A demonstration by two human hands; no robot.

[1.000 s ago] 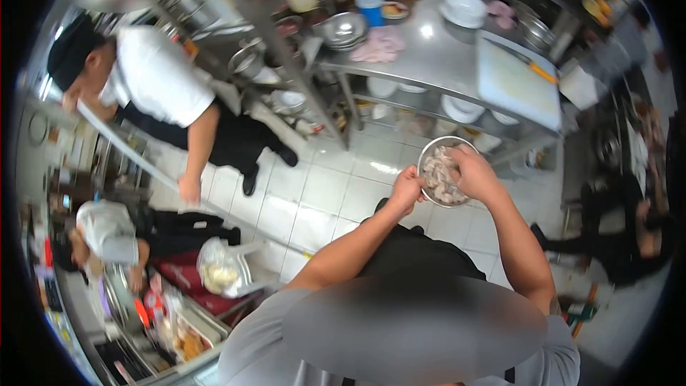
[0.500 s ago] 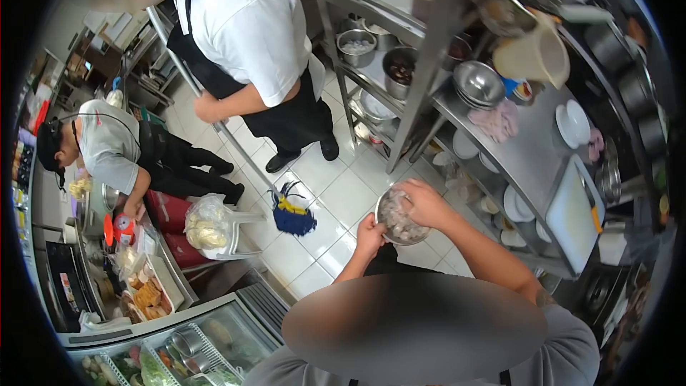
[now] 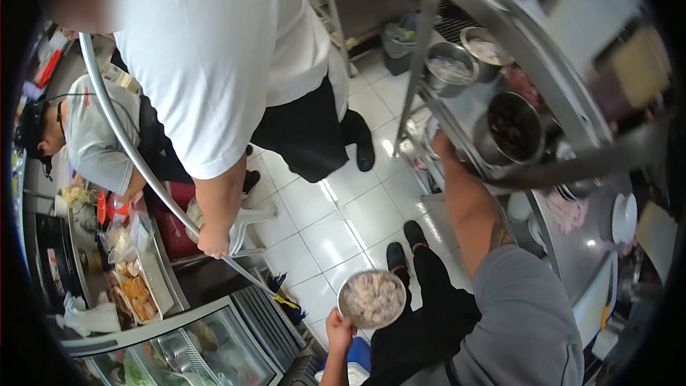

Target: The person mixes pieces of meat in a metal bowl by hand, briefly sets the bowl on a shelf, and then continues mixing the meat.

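Note:
A round metal bowl [image 3: 371, 299] full of pale pinkish-grey chunks hangs low over the floor near my legs. My left hand [image 3: 341, 332] grips its near-left rim, thumb at the edge. To the upper right, my right hand [image 3: 441, 144] reaches into the steel shelf rack [image 3: 480, 179], beside a pale round container [image 3: 431, 129] below the upper shelf. Its fingers are mostly hidden there. Above that hand, the shelf carries a metal pot of dark pieces [image 3: 509, 129] and a metal pot with whitish contents [image 3: 451, 70].
A person in a white shirt [image 3: 207, 50] stands close ahead, holding a mop pole [image 3: 136, 150]. Another person [image 3: 100, 129] bends over the left counter. A glass-topped fridge [image 3: 193, 350] lies lower left, a steel worktable [image 3: 582, 243] right. A bin [image 3: 399, 46] stands behind.
My right hand has left the bowl and reached into the rack. My left hand keeps the bowl, now lower in view. The mop and its holder have moved closer.

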